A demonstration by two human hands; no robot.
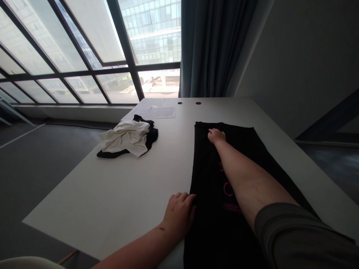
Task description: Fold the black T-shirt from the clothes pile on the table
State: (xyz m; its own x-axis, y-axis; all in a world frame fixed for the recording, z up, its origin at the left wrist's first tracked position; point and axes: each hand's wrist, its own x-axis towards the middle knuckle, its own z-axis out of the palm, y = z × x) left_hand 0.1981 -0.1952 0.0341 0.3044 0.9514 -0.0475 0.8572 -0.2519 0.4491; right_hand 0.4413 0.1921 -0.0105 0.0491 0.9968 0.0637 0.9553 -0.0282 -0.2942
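Note:
A black garment (206, 224) with pink lettering lies spread lengthwise on the right part of the white table. At its left edge is my left hand (179, 211), fingers bent and closed on the cloth's border. My right hand (217, 136) rests on the garment close to its far end, fingers apart and pressed on the fabric. My right forearm crosses over the lettering and covers part of it. The garment's near end runs out of view at the bottom.
On the white table (112, 201), a crumpled white and black garment (125, 136) lies to the left. Printed papers (161, 112) are at the far left corner, near two round holes in the tabletop. Beyond stand windows and a dark blue curtain (210, 48).

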